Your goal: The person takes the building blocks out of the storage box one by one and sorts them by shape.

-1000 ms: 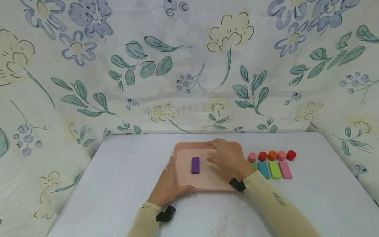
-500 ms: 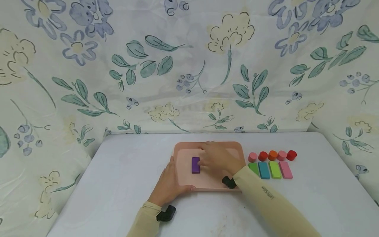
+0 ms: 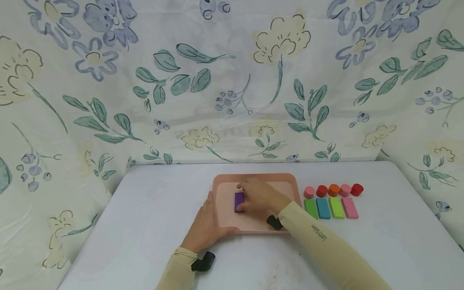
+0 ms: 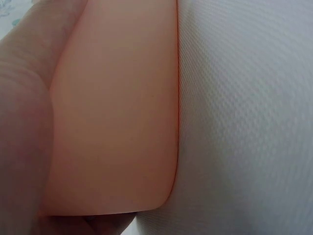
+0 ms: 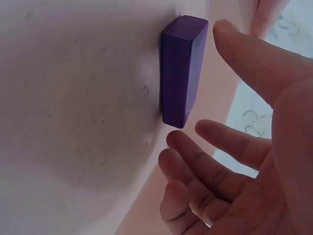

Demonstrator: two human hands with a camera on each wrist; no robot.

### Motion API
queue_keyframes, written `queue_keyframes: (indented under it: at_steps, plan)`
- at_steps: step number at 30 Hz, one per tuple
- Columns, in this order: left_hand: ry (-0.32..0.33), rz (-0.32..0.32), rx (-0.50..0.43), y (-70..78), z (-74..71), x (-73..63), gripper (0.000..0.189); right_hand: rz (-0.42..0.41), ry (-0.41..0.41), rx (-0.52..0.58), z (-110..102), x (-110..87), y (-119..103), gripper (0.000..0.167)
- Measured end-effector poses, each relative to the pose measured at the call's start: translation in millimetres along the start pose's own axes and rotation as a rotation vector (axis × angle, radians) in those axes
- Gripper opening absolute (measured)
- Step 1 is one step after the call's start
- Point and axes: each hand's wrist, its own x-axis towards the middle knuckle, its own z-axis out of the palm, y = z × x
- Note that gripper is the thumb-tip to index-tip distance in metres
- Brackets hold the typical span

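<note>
A purple rectangular block (image 3: 238,199) lies in a pink tray (image 3: 225,219), left of its middle. My right hand (image 3: 262,196) is over the tray, thumb and fingers spread around the block. In the right wrist view, a gap shows between the purple block (image 5: 182,73) and the thumb tip, and the fingertips are just apart from its other end. My left hand (image 3: 204,227) holds the tray's near left corner, fingers along the left side and thumb along the front. The left wrist view shows the tray wall (image 4: 117,107) close up beside that hand.
Right of the tray stand rectangular blocks: green (image 3: 310,208), blue (image 3: 323,208), lime (image 3: 336,208) and pink (image 3: 349,208). Behind them is a row of several short cylinders, including an orange one (image 3: 334,190). A flowered cloth (image 3: 239,88) hangs behind the white table (image 3: 163,201).
My right hand has moved left across the tray and down to the purple block. The left hand, the tray and the blocks have stayed in place.
</note>
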Motion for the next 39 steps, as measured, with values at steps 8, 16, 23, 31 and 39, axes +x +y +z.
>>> queue_keyframes:
  at_steps: [8,16,23,31,39]
  plan:
    - [-0.005,-0.008,-0.005,2.0,-1.2,-0.3,0.144,0.022,-0.048,0.032,2,1.2,-2,0.071]
    - [-0.014,-0.016,-0.011,1.7,-2.3,-0.3,0.143,0.03,-0.032,-0.038,3,1.8,-8,0.067]
    - [-0.022,-0.031,-0.005,0.8,-1.9,0.8,0.143,0.023,-0.035,-0.038,4,4.0,-10,0.062]
    - [-0.016,-0.017,0.002,-0.1,-0.7,1.3,0.144,0.002,-0.032,-0.07,4,4.5,-10,0.063]
    - [-0.013,-0.009,0.004,0.4,-0.6,0.1,0.144,-0.014,-0.008,-0.062,1,3.9,-7,0.062]
